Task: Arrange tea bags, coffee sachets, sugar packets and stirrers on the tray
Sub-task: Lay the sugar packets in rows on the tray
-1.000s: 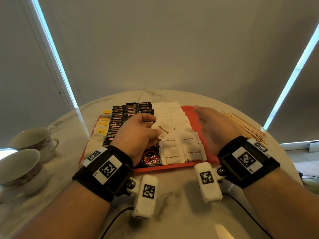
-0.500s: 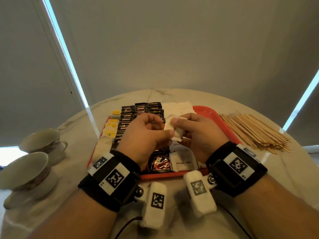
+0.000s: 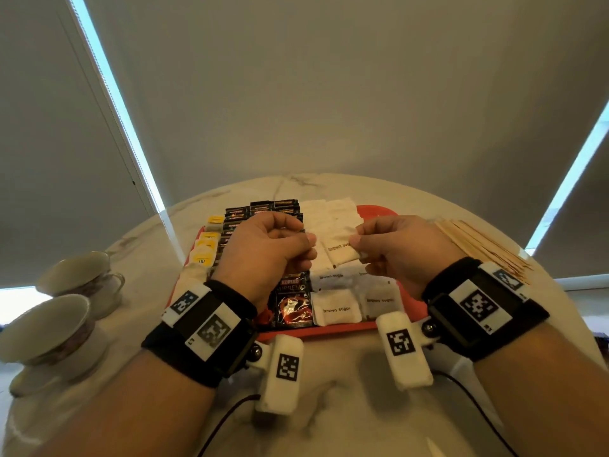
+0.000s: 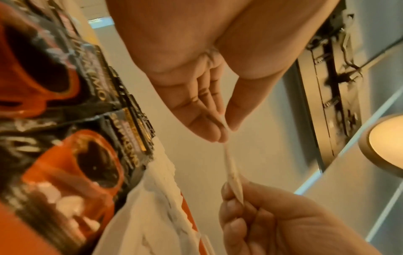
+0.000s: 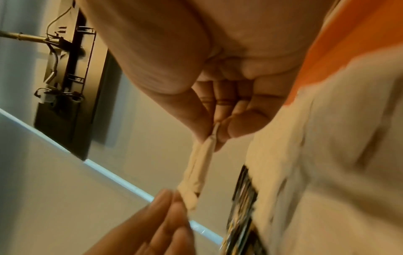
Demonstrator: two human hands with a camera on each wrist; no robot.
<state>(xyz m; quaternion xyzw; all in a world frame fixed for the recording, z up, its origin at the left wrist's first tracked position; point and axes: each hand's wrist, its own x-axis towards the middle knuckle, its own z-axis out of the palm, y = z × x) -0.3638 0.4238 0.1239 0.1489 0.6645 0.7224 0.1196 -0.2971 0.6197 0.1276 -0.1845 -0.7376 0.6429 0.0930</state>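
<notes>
Head view: both hands raised above the tray, mid-frame. Left hand [image 3: 270,249] and right hand [image 3: 392,249] each pinch an opposite edge of one sugar packet [image 3: 341,253], thumb against fingertips, the other fingers curled in. Packet hangs between them, clear of the rows below.

Left wrist view: packet [image 4: 232,170] seen edge-on, thin and flat, slightly bowed.

Handling, as judged: paper, very light, limp, granular fill that shifts; likely tears if pulled hard. Best held at the crimped end seams, as now.

Outward: red tray [image 3: 379,212], smooth plastic, raised rim. White "brown sugar" packets [image 3: 334,310] in overlapping rows, centre-right. Glossy black coffee sachets [image 3: 293,301], serrated edges, centre-left. Yellow-tagged tea bags [image 3: 206,257] along the tray's left edge. Wooden stirrers [image 3: 478,242] loose on the marble desk [image 3: 329,413], right of the tray. Two cups [image 3: 82,275], lower left.
</notes>
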